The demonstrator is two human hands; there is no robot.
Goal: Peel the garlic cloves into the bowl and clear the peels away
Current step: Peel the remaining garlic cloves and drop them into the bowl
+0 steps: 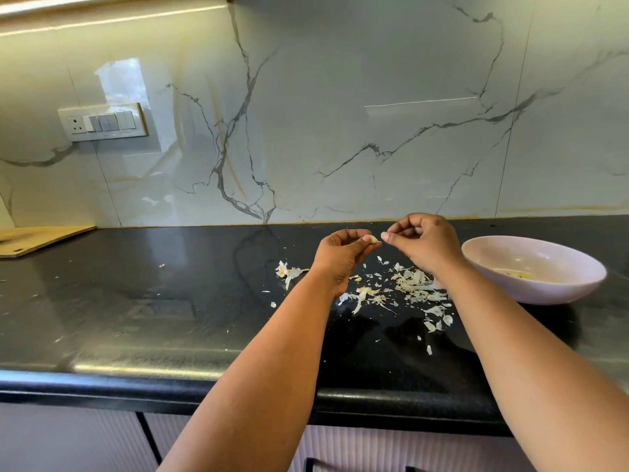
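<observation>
Wooden cutting board point(37, 238) at the far left of the black desk point(136, 301), below a switch panel point(102, 122) on the marble wall. Left hand point(340, 253) raised mid-desk, fingers pinching a garlic clove point(371, 239). Right hand point(422, 243) just beside it, fingers curled, thumb tip near the clove; whether pinching a scrap of skin, cannot tell. Garlic peels point(405, 287) scattered beneath both hands. Pale bowl point(510, 287) at right, holding a few peeled pieces.
</observation>
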